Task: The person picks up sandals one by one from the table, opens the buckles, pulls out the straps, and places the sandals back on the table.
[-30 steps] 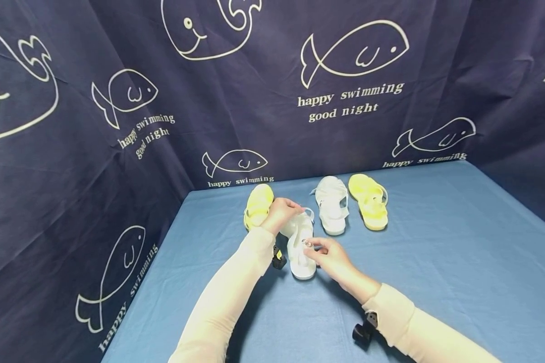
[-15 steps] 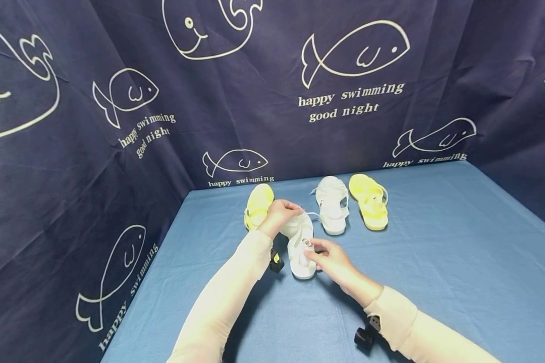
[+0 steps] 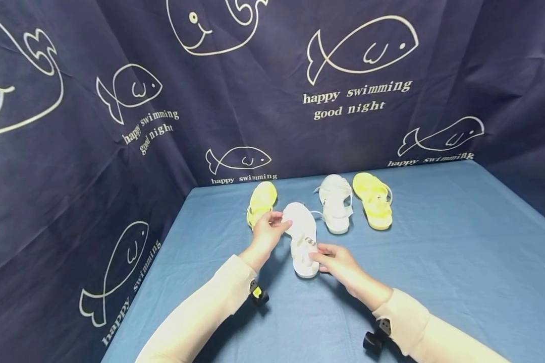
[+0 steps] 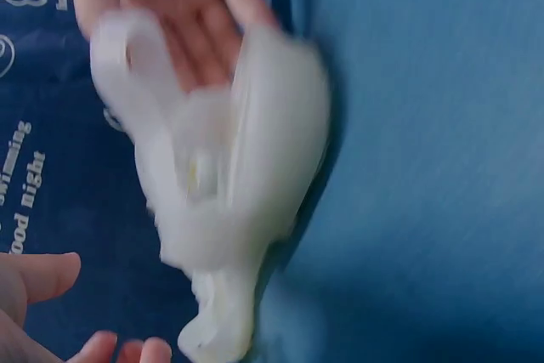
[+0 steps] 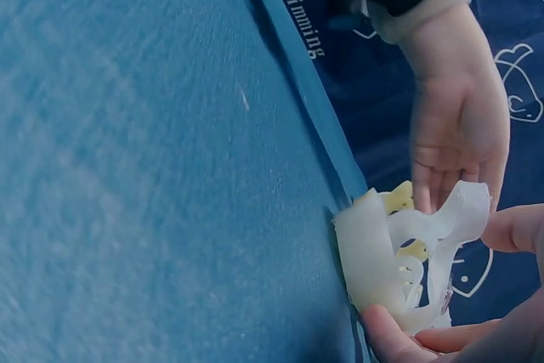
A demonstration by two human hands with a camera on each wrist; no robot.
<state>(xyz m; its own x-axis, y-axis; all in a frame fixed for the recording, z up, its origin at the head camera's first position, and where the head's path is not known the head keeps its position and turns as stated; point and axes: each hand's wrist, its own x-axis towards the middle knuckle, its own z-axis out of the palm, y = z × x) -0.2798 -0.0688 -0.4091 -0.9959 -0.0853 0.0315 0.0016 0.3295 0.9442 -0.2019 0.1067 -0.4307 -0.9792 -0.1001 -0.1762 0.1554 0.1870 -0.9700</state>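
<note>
A: Where is the white sandal, and what are the hands doing?

B: It sits between them, over the blue cloth. The right hand, at four o'clock from it, grips the near end. The left hand, at ten o'clock, has thumb and fingers parted beside the far end — whether they touch the edge cannot be told.

A: And the thin strap?

B: It juts out at one o'clock, toward the other white sandal; contact there is unclear.

A: How is this best handled?

B: A firm right-hand hold at six o'clock, clear of the metal ornament, should stop any twisting. The strap looks springy — fingers would do better near its base than its tip.

A: Anything in the way?

B: One yellow sandal lies at eleven o'clock, close beyond the left hand, so that hand should work from nine. The second yellow sandal, at two o'clock, is well apart.
</note>
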